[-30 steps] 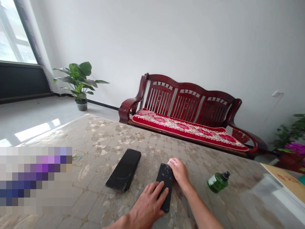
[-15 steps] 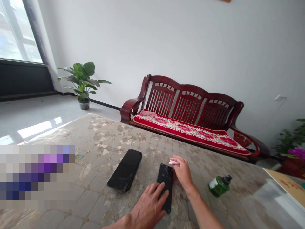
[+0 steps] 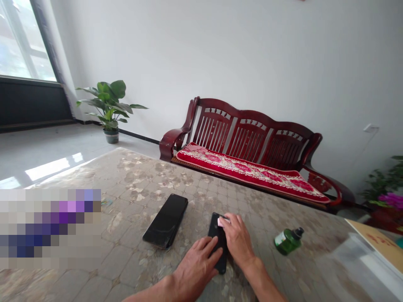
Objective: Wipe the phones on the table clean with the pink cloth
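- While looking down, find black smartphone [image 3: 214,228] lying flat on patterned tablecloth [image 3: 135,256], btwn a thick black phone-like slab [image 3: 166,220] on L side and a green pump bottle [image 3: 288,242] on R side.
- Note L hand [image 3: 195,264]: fingers spread, pressing on smartphone's lower half from above, not wrapped round it.
- Note R hand [image 3: 237,241]: fingers pinched on small pale-pink pad [image 3: 221,222], held at smartphone's upper end, apparently touching; cloth, tissue or sponge, can't tell.
- Judge smartphone as light, thin & stiff; prob. smooth, hence slippery, esp. if damp. Can't tell screen from back.
- Treat as fragile, prob. w/ glass: press evenly, w/o hard point loads, & watch for skidding on cloth.
- For lifting, best take by both long edges, approx. midway; for steadying only, rest flat fingers on lower half, as now.
- Expect pad soft, v. light, easily squashed; best pinched at one end, leaving rest free to lie flat.
- See slab apart from both hands, poss. two devices stacked; bottle likewise untouched, w/ dark pump top.
- Farther off, beyond table: dark-red wooden bench [image 3: 242,134] w/ red floral seat cover [image 3: 252,170].
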`<state>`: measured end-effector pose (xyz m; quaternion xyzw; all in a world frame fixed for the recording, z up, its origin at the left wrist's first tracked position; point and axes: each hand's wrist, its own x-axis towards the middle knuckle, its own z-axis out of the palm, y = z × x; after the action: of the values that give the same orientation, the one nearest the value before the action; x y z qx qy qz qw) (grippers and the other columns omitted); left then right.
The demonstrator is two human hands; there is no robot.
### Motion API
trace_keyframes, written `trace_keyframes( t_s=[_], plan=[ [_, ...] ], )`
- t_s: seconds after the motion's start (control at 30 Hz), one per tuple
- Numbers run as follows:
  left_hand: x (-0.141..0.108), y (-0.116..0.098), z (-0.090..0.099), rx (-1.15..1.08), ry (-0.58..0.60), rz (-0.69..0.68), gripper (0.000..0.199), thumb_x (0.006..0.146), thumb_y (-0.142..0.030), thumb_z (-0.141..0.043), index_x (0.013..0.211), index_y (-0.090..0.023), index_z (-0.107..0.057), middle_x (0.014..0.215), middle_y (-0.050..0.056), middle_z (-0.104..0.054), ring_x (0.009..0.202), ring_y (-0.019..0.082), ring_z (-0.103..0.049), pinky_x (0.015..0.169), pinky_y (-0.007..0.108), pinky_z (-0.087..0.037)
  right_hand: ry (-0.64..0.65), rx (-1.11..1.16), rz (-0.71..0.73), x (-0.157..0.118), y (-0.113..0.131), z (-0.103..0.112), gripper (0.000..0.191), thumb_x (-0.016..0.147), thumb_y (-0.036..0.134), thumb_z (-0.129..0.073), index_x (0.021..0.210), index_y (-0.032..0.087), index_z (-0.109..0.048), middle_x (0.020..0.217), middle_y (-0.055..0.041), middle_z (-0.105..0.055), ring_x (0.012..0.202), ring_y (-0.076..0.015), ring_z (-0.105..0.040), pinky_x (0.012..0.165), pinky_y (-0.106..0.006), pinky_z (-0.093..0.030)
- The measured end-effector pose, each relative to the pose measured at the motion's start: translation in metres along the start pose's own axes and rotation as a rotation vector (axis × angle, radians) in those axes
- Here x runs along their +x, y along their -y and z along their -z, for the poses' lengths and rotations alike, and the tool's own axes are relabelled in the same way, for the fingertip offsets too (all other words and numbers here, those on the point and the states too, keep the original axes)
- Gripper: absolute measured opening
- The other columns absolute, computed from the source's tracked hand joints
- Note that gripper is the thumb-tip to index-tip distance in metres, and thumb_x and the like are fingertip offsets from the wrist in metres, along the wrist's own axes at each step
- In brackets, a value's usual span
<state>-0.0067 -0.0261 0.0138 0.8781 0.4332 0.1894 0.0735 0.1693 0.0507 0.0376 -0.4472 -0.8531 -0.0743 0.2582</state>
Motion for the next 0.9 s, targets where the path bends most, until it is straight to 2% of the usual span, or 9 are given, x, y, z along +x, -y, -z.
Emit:
trace_keyframes(
  t_s=[0.1,0.2,0.4,0.47,0.6,0.77,0.9],
  plan=[
    [0.005,-0.001,-0.003,0.001,0.024,-0.001,0.048,0.089,-0.039,-0.064,0.132,-0.021,-0.052,0.141,0.011,-0.05,0.127,0.03,-0.046,0.107,0.043,-0.037,0.055,-0.043,0.035,-0.008,0.004,0.008,0.029,0.089,0.007,-0.05,0.106,0.024,-0.066,0.092,-0.0046,-0.064,0.086,-0.0212,-0.058,0.076,-0.035,-0.051],
    [0.01,-0.003,0.0,0.006,0.052,0.003,0.045,0.089,-0.036,-0.064,0.129,-0.018,-0.054,0.137,0.013,-0.053,0.126,0.03,-0.046,0.106,0.043,-0.038,0.07,0.014,0.084,-0.018,0.006,0.013,0.035,0.089,0.004,-0.049,0.115,0.024,-0.062,0.097,-0.0047,-0.064,0.09,-0.0209,-0.058,0.081,-0.034,-0.052],
    [0.013,-0.003,0.027,-0.068,0.132,-0.05,0.029,0.087,-0.026,-0.066,0.115,-0.019,-0.06,0.129,0.01,-0.058,0.123,0.025,-0.048,0.107,0.035,-0.038,0.069,0.086,0.092,-0.035,0.008,0.016,0.035,0.091,0.008,-0.051,0.121,0.025,-0.06,0.102,-0.0052,-0.063,0.095,-0.0201,-0.059,0.084,-0.034,-0.052],
    [0.009,-0.001,0.031,-0.065,0.143,-0.001,0.025,0.087,-0.021,-0.064,0.112,-0.019,-0.062,0.129,0.01,-0.057,0.122,0.025,-0.05,0.103,0.033,-0.041,0.062,0.095,0.081,-0.036,0.007,0.014,0.035,0.09,0.007,-0.052,0.119,0.025,-0.061,0.102,-0.0054,-0.063,0.095,-0.0201,-0.059,0.084,-0.033,-0.052],
    [0.005,0.005,0.021,0.026,0.104,0.106,0.032,0.088,-0.015,-0.057,0.12,-0.02,-0.06,0.138,0.012,-0.051,0.124,0.027,-0.049,0.102,0.037,-0.043,0.066,0.089,0.034,-0.022,0.002,0.006,0.041,0.089,0.002,-0.047,0.118,0.027,-0.062,0.101,-0.0052,-0.062,0.096,-0.0207,-0.058,0.084,-0.034,-0.052],
    [0.016,0.01,0.001,0.065,0.09,0.097,0.041,0.088,-0.013,-0.054,0.128,-0.018,-0.056,0.139,0.015,-0.05,0.126,0.028,-0.049,0.103,0.038,-0.041,0.06,0.038,-0.051,0.008,-0.013,-0.005,0.033,0.09,0.006,-0.047,0.107,0.025,-0.067,0.095,-0.006,-0.063,0.091,-0.0214,-0.056,0.078,-0.034,-0.051],
    [0.02,0.013,-0.007,0.065,0.03,0.098,0.043,0.089,-0.01,-0.051,0.131,-0.021,-0.054,0.141,0.013,-0.049,0.127,0.027,-0.048,0.104,0.037,-0.041,0.067,0.052,-0.03,0.005,-0.014,-0.003,0.036,0.089,0.004,-0.046,0.109,0.026,-0.066,0.095,-0.0053,-0.063,0.091,-0.0213,-0.056,0.079,-0.034,-0.05]
  ],
)
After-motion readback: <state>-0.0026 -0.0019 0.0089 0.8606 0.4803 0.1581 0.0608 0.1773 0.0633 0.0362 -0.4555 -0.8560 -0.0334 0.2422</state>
